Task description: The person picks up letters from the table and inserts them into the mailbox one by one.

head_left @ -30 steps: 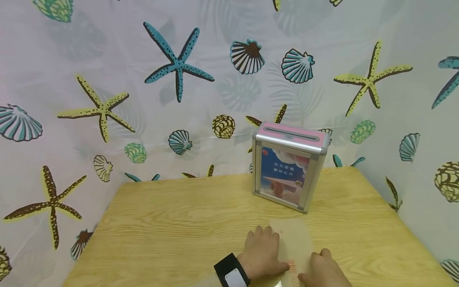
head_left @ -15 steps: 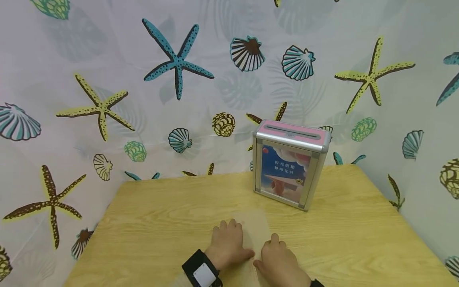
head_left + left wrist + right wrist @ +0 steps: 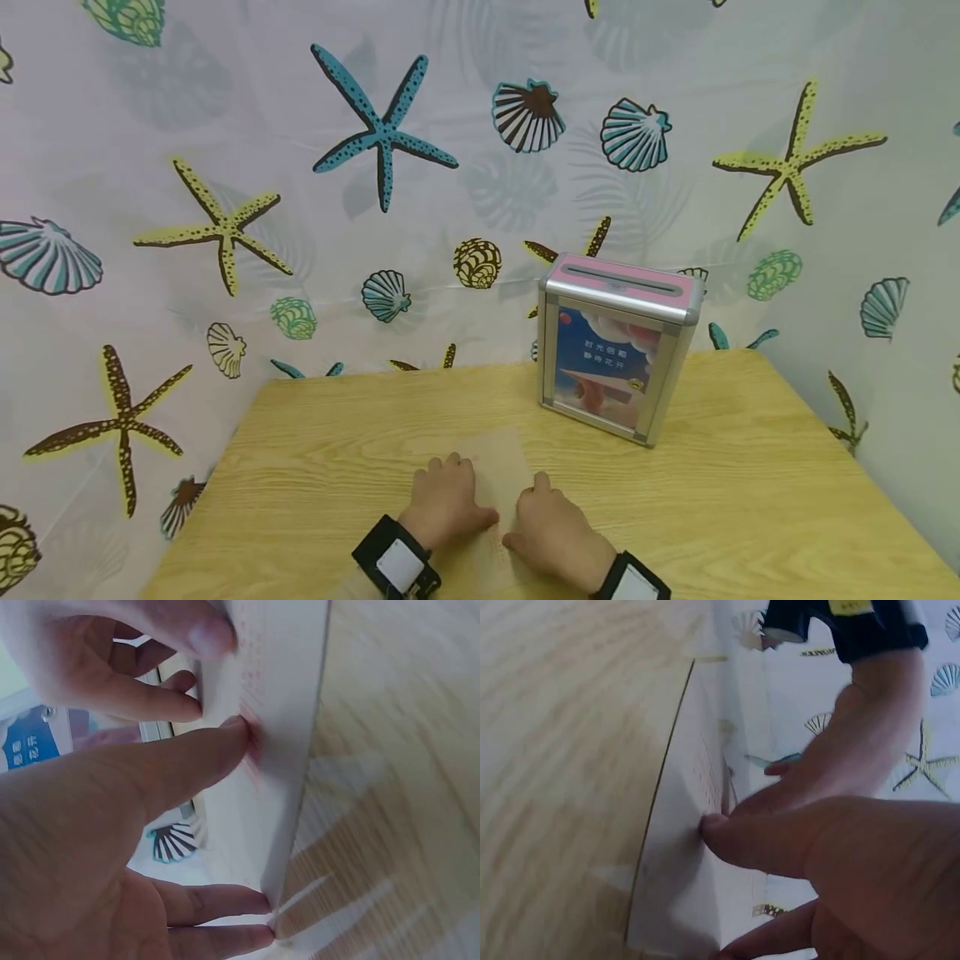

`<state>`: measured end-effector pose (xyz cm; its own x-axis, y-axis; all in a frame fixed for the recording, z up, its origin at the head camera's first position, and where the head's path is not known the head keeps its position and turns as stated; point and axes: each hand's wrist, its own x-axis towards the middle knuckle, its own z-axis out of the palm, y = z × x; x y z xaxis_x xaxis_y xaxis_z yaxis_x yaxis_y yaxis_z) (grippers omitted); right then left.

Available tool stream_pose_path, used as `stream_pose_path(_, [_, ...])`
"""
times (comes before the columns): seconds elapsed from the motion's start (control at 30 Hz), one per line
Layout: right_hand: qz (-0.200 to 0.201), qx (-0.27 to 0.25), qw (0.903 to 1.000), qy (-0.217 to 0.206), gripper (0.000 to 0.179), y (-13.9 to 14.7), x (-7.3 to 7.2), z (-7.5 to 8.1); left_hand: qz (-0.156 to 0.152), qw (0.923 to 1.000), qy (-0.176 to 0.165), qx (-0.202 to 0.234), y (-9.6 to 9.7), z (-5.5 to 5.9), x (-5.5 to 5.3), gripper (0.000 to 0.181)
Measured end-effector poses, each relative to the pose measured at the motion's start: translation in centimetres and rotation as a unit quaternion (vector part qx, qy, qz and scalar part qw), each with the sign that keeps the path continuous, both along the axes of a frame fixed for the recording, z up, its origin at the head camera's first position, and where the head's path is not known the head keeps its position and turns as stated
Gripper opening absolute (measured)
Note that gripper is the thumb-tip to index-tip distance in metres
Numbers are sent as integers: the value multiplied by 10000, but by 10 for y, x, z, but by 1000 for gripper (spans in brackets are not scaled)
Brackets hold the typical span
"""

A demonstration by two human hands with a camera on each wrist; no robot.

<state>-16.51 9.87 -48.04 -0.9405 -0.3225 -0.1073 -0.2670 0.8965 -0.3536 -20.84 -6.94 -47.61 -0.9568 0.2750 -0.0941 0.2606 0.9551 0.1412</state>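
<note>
A pale tan paper envelope (image 3: 501, 468) lies on the wooden table in the head view, with red print near its middle. My left hand (image 3: 444, 502) holds its left part, the thumb on the face beside the print. Opposite it, my right hand (image 3: 553, 527) grips the right side with thumb and curled fingers. In the left wrist view the two thumbs come close together on the envelope (image 3: 281, 697). The right wrist view shows the envelope's (image 3: 660, 847) long straight edge, with my right thumb resting on its face. The undersides of both hands' grips are partly hidden.
A silver-framed box (image 3: 611, 350) with a pink slotted top and a blue picture front stands at the back right of the wooden table (image 3: 337, 450). Behind the table hangs a white cloth (image 3: 315, 208) printed with starfish and shells. Each wrist wears a black strap.
Both hands have shifted left together, and the envelope has come along with them. The right wrist strap has come into the head view. The box stays where it was.
</note>
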Motion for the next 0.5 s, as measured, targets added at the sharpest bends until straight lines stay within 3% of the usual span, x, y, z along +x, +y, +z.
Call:
stream_pose_path(0.13, [181,-340,9988,-312,52,9,-15,2,114,9999,-17,118,-7,0,-2,77])
stream_pose_path(0.37, [253,-575,9980,70,51,15,-48,-12,128,9998,-37,146,-10,-1,-2,80])
stream_pose_path(0.5, [112,-764,9969,123,46,12,-58,-12,153,9997,-125,157,-9,-3,-2,83])
